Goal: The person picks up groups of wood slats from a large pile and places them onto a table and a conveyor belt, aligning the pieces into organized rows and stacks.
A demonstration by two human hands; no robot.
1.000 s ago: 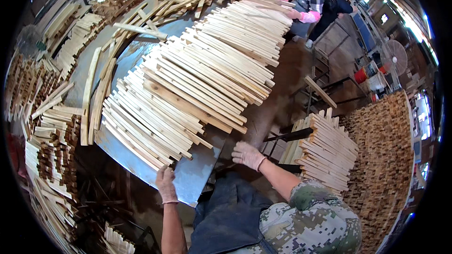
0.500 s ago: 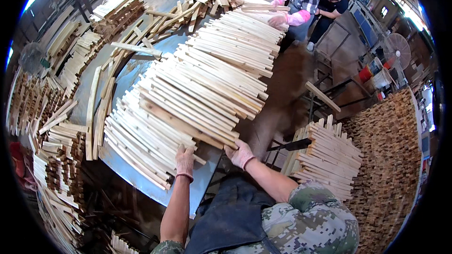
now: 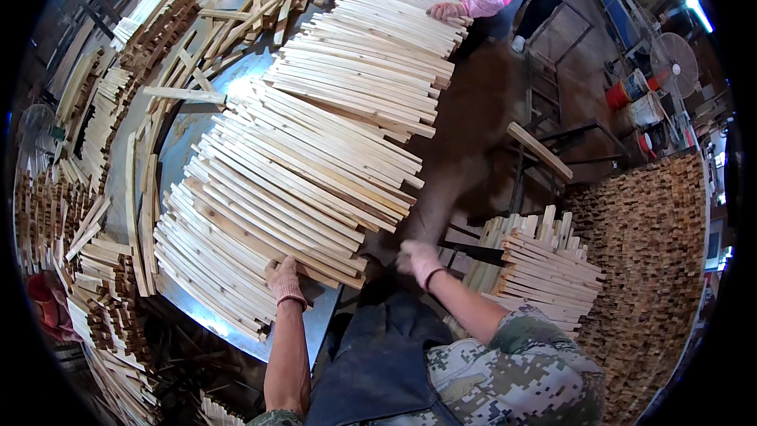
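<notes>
A long row of pale wooden slats (image 3: pixel 315 150) lies side by side across a blue-grey metal table (image 3: pixel 319 319). My left hand (image 3: pixel 284 278), in a pinkish knit glove, is closed over the near ends of slats at the front of the row. To its right, my gloved right hand (image 3: pixel 418 259) is in the air beyond the slat ends, touching none of them. Its fingers are slightly blurred but look apart, with nothing in them. A browner slat (image 3: pixel 236 225) lies among the paler ones just ahead of my left hand.
A smaller stack of slats (image 3: pixel 548 268) stands right of my right arm, before a tall wall of stacked wood (image 3: pixel 639 244). Loose slats (image 3: pixel 146 213) lie along the left. Across the table, a co-worker's gloved hand (image 3: pixel 448 11) touches the row. A fan (image 3: pixel 674 67) stands far right.
My right hand has let go of the slat ends and moved right, away from the row. My left hand stays on the slats. The view has shifted, so the row appears farther left.
</notes>
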